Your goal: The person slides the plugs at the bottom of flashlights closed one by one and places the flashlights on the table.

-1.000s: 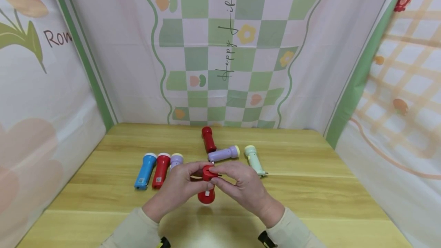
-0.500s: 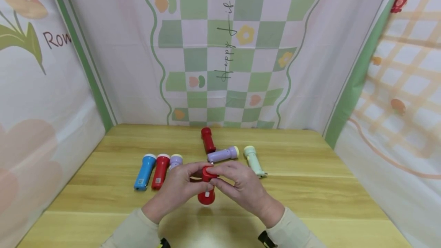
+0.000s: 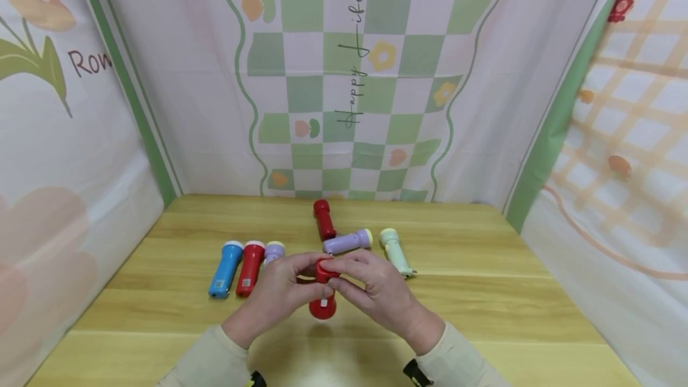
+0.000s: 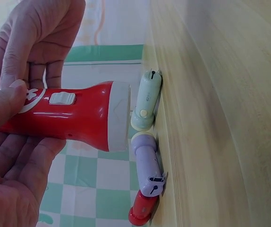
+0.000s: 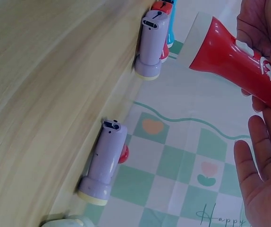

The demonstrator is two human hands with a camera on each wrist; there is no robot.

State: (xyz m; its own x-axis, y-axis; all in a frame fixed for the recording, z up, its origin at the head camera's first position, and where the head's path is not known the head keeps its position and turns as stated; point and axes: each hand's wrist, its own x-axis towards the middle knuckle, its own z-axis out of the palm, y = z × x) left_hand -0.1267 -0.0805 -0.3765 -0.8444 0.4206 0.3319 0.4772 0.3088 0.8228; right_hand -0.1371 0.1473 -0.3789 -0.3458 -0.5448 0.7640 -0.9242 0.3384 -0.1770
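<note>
A red flashlight (image 3: 322, 309) with a white-rimmed head is held above the table between both hands, its head tilted down. My left hand (image 3: 278, 286) grips its body, thumb on one side and fingers on the other. At the tail end, my right hand (image 3: 384, 288) pinches with thumb and index finger, its other fingers loosely extended. In the left wrist view, the red flashlight (image 4: 90, 113) shows a white sliding switch on its side. The exact contact at the tail is partly hidden by fingers.
On the wooden table (image 3: 484, 321), a blue flashlight (image 3: 226, 270), a red one (image 3: 251, 270) and a purple one (image 3: 275, 251) lie side by side at left. Farther back lie a dark red flashlight (image 3: 324, 220), a purple one (image 3: 348, 241) and a pale green one (image 3: 396, 252). Printed curtains surround the table.
The view has shifted very slightly. Both hands and the red flashlight keep almost the same place, with only a slight movement of the right fingers at the tail.
</note>
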